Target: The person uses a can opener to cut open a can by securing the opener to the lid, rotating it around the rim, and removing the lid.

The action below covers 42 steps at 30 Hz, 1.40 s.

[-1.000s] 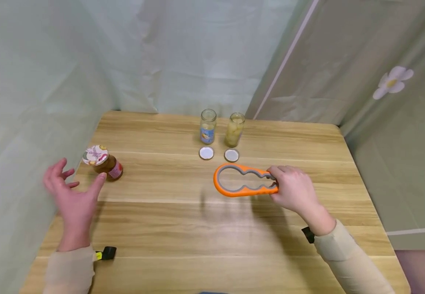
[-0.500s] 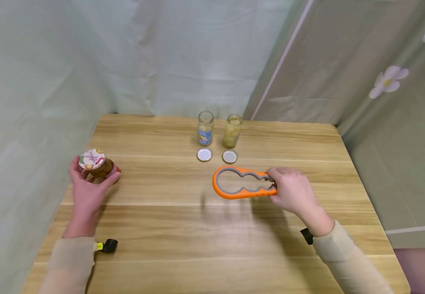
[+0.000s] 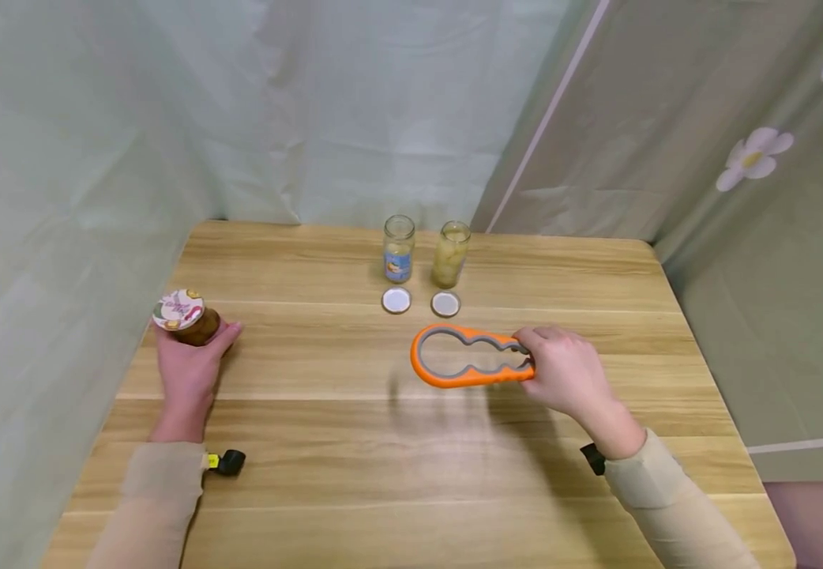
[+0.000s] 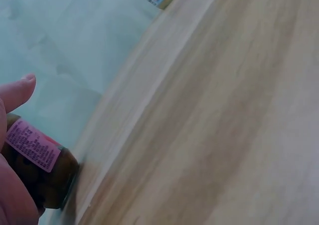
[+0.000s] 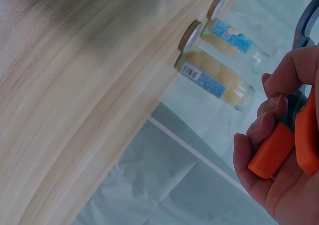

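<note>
At the table's left, my left hand [image 3: 191, 367] grips a glass jar [image 3: 201, 328] of dark brown contents, topped by a printed white lid [image 3: 178, 309]. The thumb lies along the jar's right side, while the other fingers are mostly hidden behind it. The left wrist view shows the jar's pink label [image 4: 33, 144] and its base close to the wood. My right hand [image 3: 566, 370] holds an orange jar opener [image 3: 426, 371] with grey scalloped inner edges by its handle ends, above the table. Its wide loop points left, with nothing inside it.
Two lidless glass jars stand at the back middle: one with a blue label [image 3: 397, 266], the other full of pale chunks [image 3: 449, 261]. Their lids, a left one [image 3: 396, 300] and a right one [image 3: 445, 303], lie upturned in front. Curtains [image 3: 383, 118] hang behind the wooden table [image 3: 355, 474].
My left hand has moved right, from beside the brown jar with fingers spread, and closed round it. The right hand and jar opener have hardly moved.
</note>
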Motion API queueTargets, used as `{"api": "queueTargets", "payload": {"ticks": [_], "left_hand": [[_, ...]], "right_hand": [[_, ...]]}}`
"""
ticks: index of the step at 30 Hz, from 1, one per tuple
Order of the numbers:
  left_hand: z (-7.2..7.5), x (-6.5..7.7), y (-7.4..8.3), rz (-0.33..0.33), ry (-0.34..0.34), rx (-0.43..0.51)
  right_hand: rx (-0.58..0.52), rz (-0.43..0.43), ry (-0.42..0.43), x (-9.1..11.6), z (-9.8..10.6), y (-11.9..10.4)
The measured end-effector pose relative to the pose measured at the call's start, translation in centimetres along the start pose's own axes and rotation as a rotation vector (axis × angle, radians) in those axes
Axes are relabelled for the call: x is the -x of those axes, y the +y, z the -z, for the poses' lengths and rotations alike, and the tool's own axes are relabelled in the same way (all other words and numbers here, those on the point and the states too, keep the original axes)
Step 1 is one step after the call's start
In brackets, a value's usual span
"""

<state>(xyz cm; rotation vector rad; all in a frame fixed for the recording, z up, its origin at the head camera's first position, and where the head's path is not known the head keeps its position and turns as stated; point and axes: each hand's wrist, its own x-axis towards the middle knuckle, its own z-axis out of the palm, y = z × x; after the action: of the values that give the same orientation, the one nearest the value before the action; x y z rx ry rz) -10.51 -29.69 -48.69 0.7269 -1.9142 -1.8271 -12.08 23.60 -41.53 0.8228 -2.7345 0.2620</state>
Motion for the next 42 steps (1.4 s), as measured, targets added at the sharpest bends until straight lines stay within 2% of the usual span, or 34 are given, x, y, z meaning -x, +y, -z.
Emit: {"api": "queueTargets", "payload": {"ticks": [10,29,42], "left_hand": [[0.3,-0.5,-0.9,-0.030,0.032,-0.221],[-0.1,-0.9,-1.1,-0.018,0.041,-0.247],[-0.1,-1.0,-1.0,-0.024,0.045,-0.193]], "right_hand": [[0.004,0.001,-0.001,0.1,-0.2,-0.1],[0.010,0.003,-0.021,-0.1,0.0,-0.2],[0.013,-0.005,-0.014,-0.1,0.0,-0.3]]}}
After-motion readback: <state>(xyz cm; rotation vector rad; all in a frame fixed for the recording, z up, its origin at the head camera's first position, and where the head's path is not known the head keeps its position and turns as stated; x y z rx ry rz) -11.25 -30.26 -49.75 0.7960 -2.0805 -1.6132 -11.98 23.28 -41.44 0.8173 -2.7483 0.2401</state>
